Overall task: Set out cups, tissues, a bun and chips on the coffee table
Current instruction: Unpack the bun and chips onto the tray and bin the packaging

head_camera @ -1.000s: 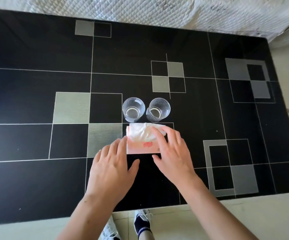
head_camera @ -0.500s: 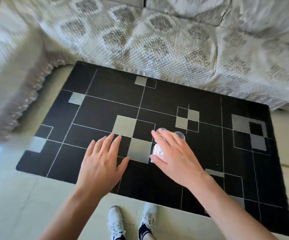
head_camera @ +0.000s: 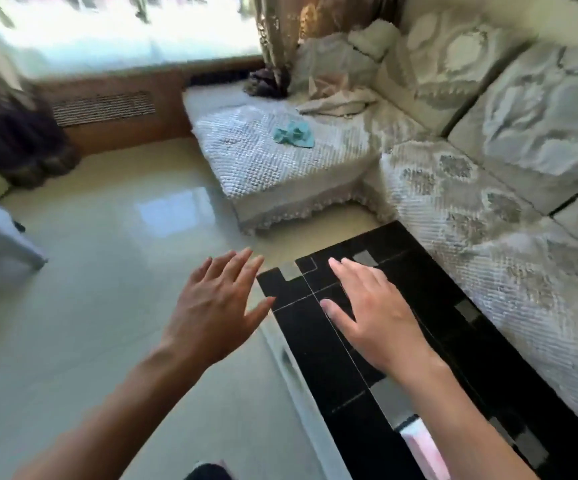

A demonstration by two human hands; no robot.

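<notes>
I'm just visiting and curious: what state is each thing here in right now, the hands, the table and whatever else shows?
Left hand: open, fingers spread, empty, over the floor.
Right hand: open, palm down, empty, above the coffee table.
Coffee table: black patterned top, mostly bare at this end.
Tissue pack: lying on the table, partly hidden by the right forearm.
Teal cloth: crumpled on the sofa seat.

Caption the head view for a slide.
Both empty hands, left and right, hover open near the black coffee table's end.
</notes>
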